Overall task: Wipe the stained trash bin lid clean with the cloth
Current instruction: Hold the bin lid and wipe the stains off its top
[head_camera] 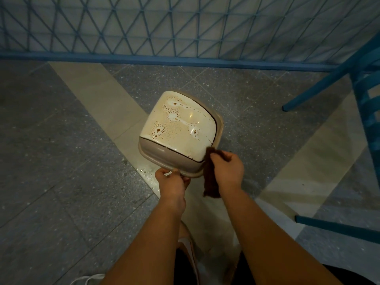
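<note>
the trash bin lid (181, 128) was held up above the tiled floor (61, 161), tilted, with its cream top facing the camera. brown stains and small brown dots were spread on the top, mostly on the left and middle part. the left hand (171, 183) grasped the near rim of the lid, its fingers curled around the edge. the right hand (226, 167) pinched a dark brown cloth (210, 177), and the upper end of the cloth touched the lid at its near right corner, while the rest hung down beside the wrist. small drops lay on the floor under the lid. a blue chair (349, 79) stood at the right, and a blue lattice fence (185, 27) ran behind
</note>
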`<state>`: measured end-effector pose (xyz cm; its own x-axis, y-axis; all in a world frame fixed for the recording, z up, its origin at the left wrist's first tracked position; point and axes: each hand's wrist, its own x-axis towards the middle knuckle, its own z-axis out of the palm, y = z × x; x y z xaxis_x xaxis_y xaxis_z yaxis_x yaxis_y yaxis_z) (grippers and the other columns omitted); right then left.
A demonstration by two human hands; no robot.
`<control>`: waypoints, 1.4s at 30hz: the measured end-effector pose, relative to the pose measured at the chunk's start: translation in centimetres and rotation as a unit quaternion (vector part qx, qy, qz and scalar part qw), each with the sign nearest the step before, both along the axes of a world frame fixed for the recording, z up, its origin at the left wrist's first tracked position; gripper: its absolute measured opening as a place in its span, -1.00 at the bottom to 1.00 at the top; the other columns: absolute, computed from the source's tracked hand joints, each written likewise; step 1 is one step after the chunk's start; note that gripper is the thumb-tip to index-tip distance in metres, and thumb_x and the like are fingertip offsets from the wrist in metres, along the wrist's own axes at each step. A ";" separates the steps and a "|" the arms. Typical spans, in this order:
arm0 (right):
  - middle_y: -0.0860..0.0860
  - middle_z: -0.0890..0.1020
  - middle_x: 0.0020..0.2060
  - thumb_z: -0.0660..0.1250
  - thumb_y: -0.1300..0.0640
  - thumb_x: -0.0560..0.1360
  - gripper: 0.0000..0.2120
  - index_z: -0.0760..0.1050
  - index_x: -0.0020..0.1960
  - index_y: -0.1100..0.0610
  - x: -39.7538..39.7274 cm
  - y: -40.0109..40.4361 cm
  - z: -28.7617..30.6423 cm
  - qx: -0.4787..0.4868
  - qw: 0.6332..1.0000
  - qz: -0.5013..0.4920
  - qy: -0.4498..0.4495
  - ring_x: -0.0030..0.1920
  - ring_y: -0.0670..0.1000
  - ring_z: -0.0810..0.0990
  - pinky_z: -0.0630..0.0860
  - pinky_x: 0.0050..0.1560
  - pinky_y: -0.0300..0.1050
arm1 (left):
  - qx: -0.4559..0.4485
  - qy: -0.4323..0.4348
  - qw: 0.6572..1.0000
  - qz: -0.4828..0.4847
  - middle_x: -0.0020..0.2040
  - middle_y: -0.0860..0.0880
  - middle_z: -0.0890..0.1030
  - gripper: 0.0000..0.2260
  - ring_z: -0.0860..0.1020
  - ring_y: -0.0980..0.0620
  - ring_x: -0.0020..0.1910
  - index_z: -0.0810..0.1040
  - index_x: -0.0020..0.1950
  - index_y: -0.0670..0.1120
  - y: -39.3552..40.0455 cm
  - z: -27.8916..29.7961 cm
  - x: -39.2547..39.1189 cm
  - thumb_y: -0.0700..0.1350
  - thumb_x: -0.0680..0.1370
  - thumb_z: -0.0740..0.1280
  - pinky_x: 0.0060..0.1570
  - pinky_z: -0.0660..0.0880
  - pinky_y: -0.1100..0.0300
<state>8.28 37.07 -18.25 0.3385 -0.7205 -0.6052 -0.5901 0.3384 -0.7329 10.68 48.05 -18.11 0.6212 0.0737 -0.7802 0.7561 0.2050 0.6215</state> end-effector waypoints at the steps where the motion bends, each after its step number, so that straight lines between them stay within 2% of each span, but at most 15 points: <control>1: 0.02 0.63 -0.11 0.43 0.07 0.40 -0.84 0.49 -0.07 -0.02 0.8 -0.8 0.1 -0.003 1.000 -0.004 0.004 -0.11 0.04 0.62 0.60 0.00 0.05 | 0.001 0.002 1.000 0.003 -0.14 -0.16 0.46 -0.80 0.45 0.00 -0.25 0.26 0.09 -0.04 0.0 0.0 -0.1 -0.30 0.58 0.18 -0.08 0.53 0.13; 6: 0.02 0.60 -0.06 0.41 0.07 0.45 -0.83 0.44 -0.02 -0.02 -0.2 1.7 -0.2 0.014 0.994 -0.099 -0.033 -0.02 0.06 0.60 0.57 0.08 0.07 | 0.002 0.008 1.000 0.012 0.02 -0.22 0.50 -0.82 0.51 -0.07 -0.16 0.30 0.02 -0.01 -0.3 0.2 -0.4 -0.29 0.58 0.18 -0.07 0.55 0.09; 8: 0.02 0.61 -0.03 0.39 0.03 0.46 -0.83 0.46 0.01 -0.01 -2.1 4.5 -0.9 0.051 0.989 -0.131 -0.040 -0.01 0.06 0.61 0.56 0.10 0.09 | -0.005 0.014 1.000 0.014 0.01 -0.22 0.53 -0.80 0.54 -0.12 -0.09 0.31 -0.05 0.04 -0.2 0.3 -0.4 -0.28 0.58 0.18 -0.02 0.56 0.01; 11: 0.00 0.64 -0.12 0.39 0.10 0.48 -0.92 0.50 -0.10 -0.04 -3.7 7.2 -1.1 0.106 0.986 -0.119 -0.040 -0.06 0.03 0.63 0.58 0.06 0.03 | 0.019 0.036 0.999 -0.007 0.05 -0.20 0.56 -0.79 0.56 -0.19 0.03 0.34 -0.07 0.11 0.1 0.0 -0.3 -0.22 0.57 0.23 0.11 0.54 -0.15; 13: 0.00 0.65 -0.14 0.40 0.14 0.47 -0.93 0.53 -0.11 -0.01 -3.6 7.1 -1.1 0.110 0.987 -0.106 -0.049 -0.08 0.03 0.64 0.59 0.04 0.03 | 0.022 0.036 0.999 -0.020 0.03 -0.22 0.56 -0.80 0.57 -0.18 -0.02 0.34 -0.04 0.09 0.2 -0.1 -0.3 -0.23 0.57 0.23 0.03 0.57 -0.10; 16: 0.03 0.66 -0.09 0.43 0.13 0.44 -0.86 0.57 -0.01 0.07 -2.9 5.6 -1.0 0.070 0.994 -0.062 -0.054 -0.08 0.04 0.64 0.60 0.03 0.08 | -0.005 0.005 1.000 -0.015 -0.04 -0.24 0.53 -0.80 0.53 -0.05 -0.21 0.28 0.09 -0.02 0.4 0.2 0.2 -0.29 0.59 0.19 -0.16 0.56 0.11; 18: 0.03 0.65 -0.07 0.44 0.12 0.43 -0.85 0.56 -0.01 0.05 -2.3 3.5 -0.8 0.047 0.996 -0.062 -0.046 -0.07 0.03 0.63 0.59 0.04 0.03 | -0.004 -0.003 1.000 -0.020 -0.06 -0.22 0.50 -0.80 0.50 -0.01 -0.23 0.26 0.13 -0.04 0.6 0.1 0.5 -0.28 0.60 0.19 -0.13 0.55 0.17; 21: -0.01 0.62 -0.10 0.46 0.10 0.42 -0.83 0.52 -0.03 0.03 -1.0 0.2 -0.5 0.023 0.997 -0.063 -0.038 -0.06 0.03 0.60 0.57 0.04 -0.01 | 0.016 -0.005 0.999 -0.051 -0.19 -0.13 0.51 -0.85 0.49 0.01 -0.23 0.29 0.13 -0.04 1.1 -0.1 0.5 -0.23 0.62 0.19 0.02 0.55 0.10; 24: 0.01 0.61 -0.05 0.44 0.08 0.43 -0.81 0.49 0.00 0.03 -0.2 -1.1 -0.1 -0.006 0.998 -0.051 -0.028 -0.02 0.04 0.60 0.56 0.07 0.01 | 0.023 -0.005 0.999 -0.034 -0.26 -0.09 0.51 -0.81 0.50 0.01 -0.25 0.32 0.20 -0.08 1.3 -0.2 0.6 -0.22 0.61 0.23 0.04 0.55 0.09; 28: -0.01 0.53 0.03 0.40 0.09 0.47 -0.68 0.44 0.19 0.08 -1.9 0.1 0.4 0.011 0.992 -0.122 -0.027 0.05 0.02 0.53 0.49 0.14 -0.03 | 0.009 0.009 0.996 0.085 0.05 -0.16 0.57 -0.66 0.57 -0.05 -0.06 0.34 0.34 -0.09 1.6 -0.2 0.5 -0.21 0.58 0.30 0.09 0.55 0.05; 30: -0.05 0.52 -0.01 0.40 0.11 0.47 -0.69 0.42 0.17 0.06 -3.2 1.2 0.5 -0.002 0.995 -0.090 -0.036 0.01 -0.01 0.53 0.49 0.01 -0.14 | -0.005 0.020 0.993 0.117 0.17 -0.16 0.56 -0.63 0.58 -0.08 0.05 0.32 0.37 -0.06 1.6 -0.2 0.3 -0.20 0.59 0.29 0.16 0.52 0.02; 34: -0.16 0.59 -0.14 0.41 0.17 0.45 -0.83 0.48 -0.05 -0.05 -4.9 3.7 1.1 -0.051 0.994 0.032 -0.088 -0.11 -0.21 0.58 0.49 -0.19 -0.41 | -0.005 0.031 0.998 0.053 0.05 -0.15 0.61 -0.65 0.60 -0.08 0.03 0.37 0.35 -0.05 0.6 -0.2 -0.8 -0.24 0.58 0.26 -0.01 0.56 0.09; 38: -0.17 0.65 -0.14 0.41 0.14 0.45 -0.85 0.58 -0.01 -0.05 -4.2 4.4 0.8 -0.091 0.978 0.165 -0.086 -0.10 -0.19 0.62 0.59 0.00 -0.16 | 0.033 0.004 0.999 0.027 0.13 -0.21 0.57 -0.65 0.61 -0.17 0.06 0.30 0.29 0.09 0.7 -0.2 -0.6 -0.26 0.58 0.21 -0.06 0.61 -0.01; 40: -0.12 0.66 -0.09 0.40 0.11 0.46 -0.83 0.60 0.05 -0.03 -2.9 2.9 0.5 -0.139 0.966 0.208 -0.067 -0.05 -0.14 0.61 0.57 0.06 -0.11 | 0.035 -0.007 0.999 0.013 0.19 -0.21 0.54 -0.65 0.58 -0.16 0.11 0.29 0.29 0.09 1.1 -0.2 -0.3 -0.25 0.59 0.20 -0.16 0.60 0.08; 42: -0.06 0.67 -0.05 0.39 0.12 0.46 -0.81 0.60 0.06 0.00 -1.4 0.6 0.6 -0.177 0.964 0.194 -0.050 -0.03 -0.08 0.61 0.57 0.07 -0.06 | 0.036 -0.008 0.999 0.003 0.21 -0.22 0.53 -0.68 0.57 -0.13 0.10 0.29 0.28 0.08 1.4 -0.2 -0.1 -0.23 0.60 0.20 -0.22 0.57 0.15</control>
<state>6.86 37.64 -17.63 0.6671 -0.6837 -0.2960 -0.5431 -0.1743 -0.8214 10.63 49.42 -18.30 0.6330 0.1337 -0.7625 0.7448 0.1636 0.6469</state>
